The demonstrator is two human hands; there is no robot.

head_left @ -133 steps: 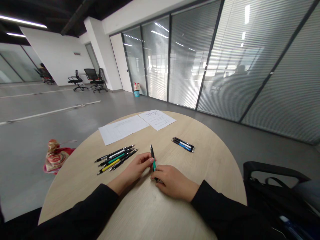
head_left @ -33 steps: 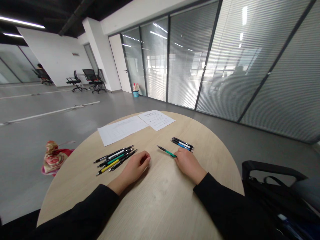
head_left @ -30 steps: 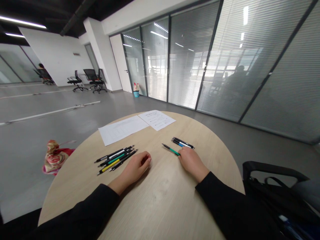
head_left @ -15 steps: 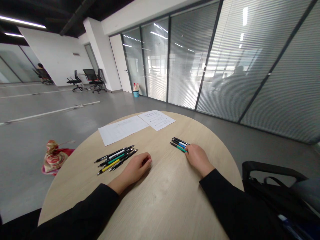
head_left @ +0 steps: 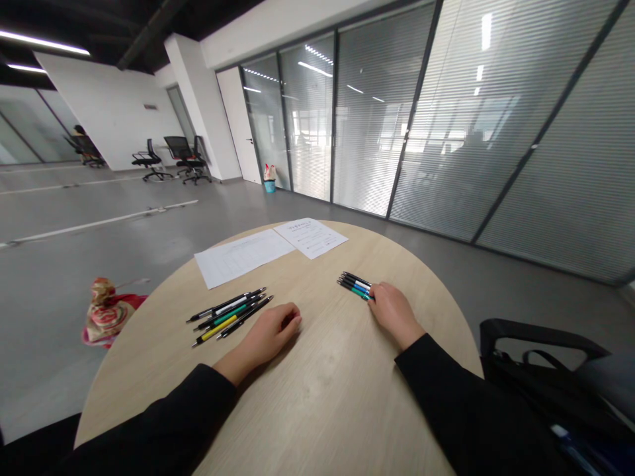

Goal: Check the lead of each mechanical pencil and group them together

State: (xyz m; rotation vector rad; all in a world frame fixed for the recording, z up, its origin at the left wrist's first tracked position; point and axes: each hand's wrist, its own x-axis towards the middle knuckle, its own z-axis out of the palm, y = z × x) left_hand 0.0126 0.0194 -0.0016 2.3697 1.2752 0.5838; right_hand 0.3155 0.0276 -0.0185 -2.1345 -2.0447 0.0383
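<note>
Two pen bunches, print unreadable, right hand [head_left: 395,311] fingers together touching right bunch [head_left: 354,287], left hand [head_left: 262,332] curled beside left bunch [head_left: 229,316]

The print on the paper sheets [head_left: 310,238] was too small to read, and the right hand [head_left: 394,314] hid the ends of the pens [head_left: 354,287]. The black bag [head_left: 536,396] was cut off by the lower r. edge of pic.

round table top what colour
The round wooden table top is pale beige with light wood grain, clearest in the head view.
</note>
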